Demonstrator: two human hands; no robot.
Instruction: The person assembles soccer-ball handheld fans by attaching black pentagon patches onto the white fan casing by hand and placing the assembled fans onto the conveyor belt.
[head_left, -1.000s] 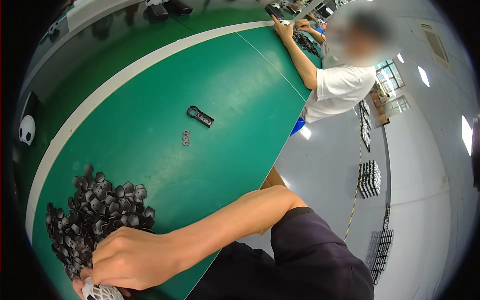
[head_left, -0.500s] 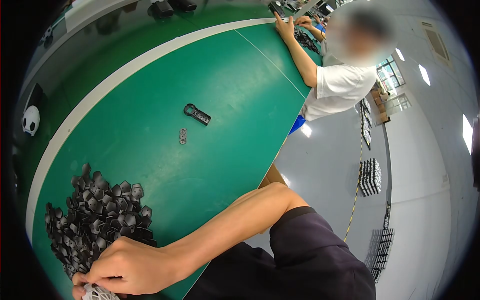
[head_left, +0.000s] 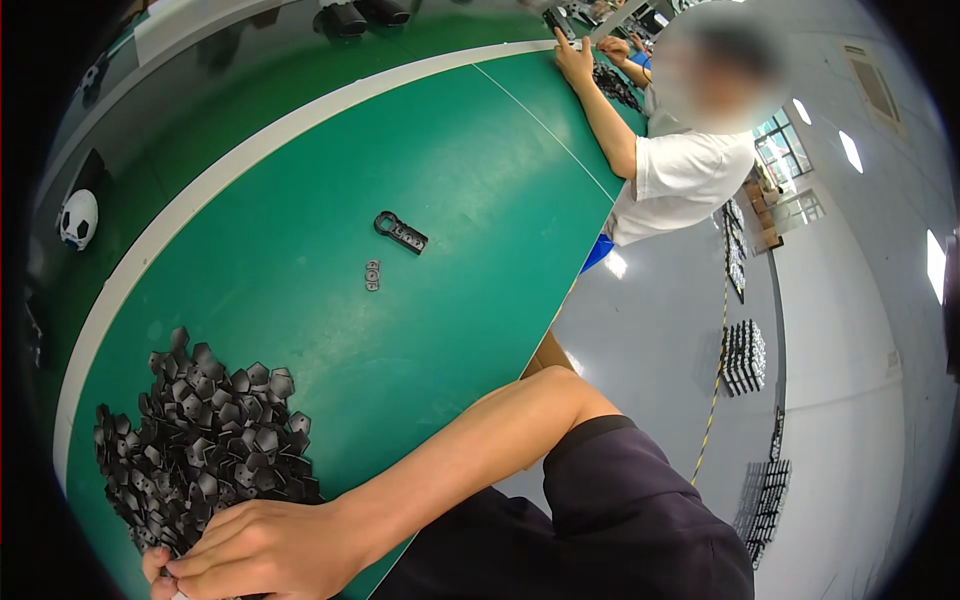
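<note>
At the bottom left edge, my right hand (head_left: 265, 550) is closed, its fingers bent down over a white openwork ball shell (head_left: 181, 596). Only a sliver of that shell shows now. Fingertips of my left hand (head_left: 156, 568) press in beside the right fingers, closed at the shell; the rest of that hand is out of frame. Whether a small piece sits between the fingers is hidden. Just beyond the hands lies a heap of black pentagon-shaped plastic pieces (head_left: 215, 425), close to the right hand's knuckles.
On the green table (head_left: 330, 350) lie a black ring-ended holder (head_left: 402, 233) and a small grey plate (head_left: 373, 276). A black-and-white football (head_left: 79, 220) sits past the pale rim. A co-worker in a white shirt (head_left: 690, 165) handles black parts at the far end.
My right hand has shifted slightly down and turned flatter, and the white shell has mostly dropped out of view. The whole view has moved a little. The co-worker's hands are nearly unchanged.
</note>
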